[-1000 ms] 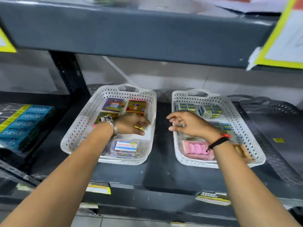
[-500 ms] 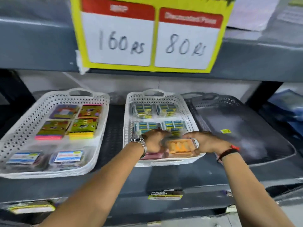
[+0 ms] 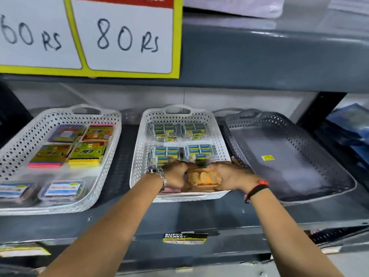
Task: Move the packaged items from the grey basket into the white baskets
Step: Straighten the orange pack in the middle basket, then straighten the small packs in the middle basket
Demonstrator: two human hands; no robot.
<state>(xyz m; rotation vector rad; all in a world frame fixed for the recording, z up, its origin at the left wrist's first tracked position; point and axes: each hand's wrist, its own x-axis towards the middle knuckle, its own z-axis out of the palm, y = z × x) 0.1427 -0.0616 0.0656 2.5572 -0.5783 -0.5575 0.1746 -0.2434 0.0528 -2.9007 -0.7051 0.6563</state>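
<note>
Two white baskets sit on the shelf: the left white basket (image 3: 111, 156) holds colourful sticky-note packs and clear packs; the middle white basket (image 3: 139, 156) holds several blue-green packs. The grey basket (image 3: 299, 156) at the right holds only a small yellow sticker. My left hand (image 3: 175, 173) and my right hand (image 3: 229, 174) grip an orange packaged item (image 3: 203, 177) from both sides at the front of the middle white basket. A pink pack (image 3: 171, 189) peeks out beneath my left wrist.
A yellow-framed price sign (image 3: 123, 37) reading 80 Rs hangs on the upper shelf edge above the baskets. A supermarket label (image 3: 184, 237) is stuck on the shelf's front lip. Blue packaged goods (image 3: 351, 124) lie at the far right.
My hands left the left and middle baskets' rear areas and came together on the orange pack at the middle basket's front. The view shifted right and closer.
</note>
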